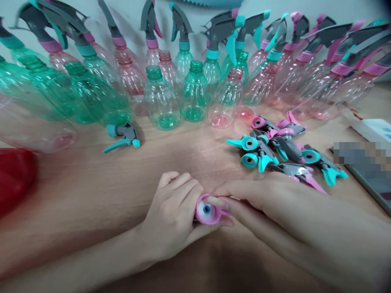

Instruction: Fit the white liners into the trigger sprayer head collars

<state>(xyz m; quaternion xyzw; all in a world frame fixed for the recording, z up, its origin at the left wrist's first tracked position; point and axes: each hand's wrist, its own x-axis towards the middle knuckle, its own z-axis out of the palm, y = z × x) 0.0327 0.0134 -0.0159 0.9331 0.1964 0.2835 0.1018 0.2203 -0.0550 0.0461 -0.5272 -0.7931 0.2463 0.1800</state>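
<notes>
My left hand (172,211) is wrapped round a trigger spray head, whose pink collar (208,220) faces up towards me. Inside the collar sits a white ring with a small blue centre. The rest of this spray head is mostly hidden by my fingers. My right hand (244,201) has its fingertips pinched together at the collar's upper right rim. Just beyond it lies a pile of loose grey spray heads (291,148) with pink or teal collars. Another spray head (124,136), teal and grey, rests alone beyond my left hand.
Clear green bottles (195,95) and pink bottles (224,101) stand in rows along the back, several without tops, others fitted with spray heads. A large clear bottle (36,126) and a red object (15,177) are at left. A dark flat device (369,175) lies at right.
</notes>
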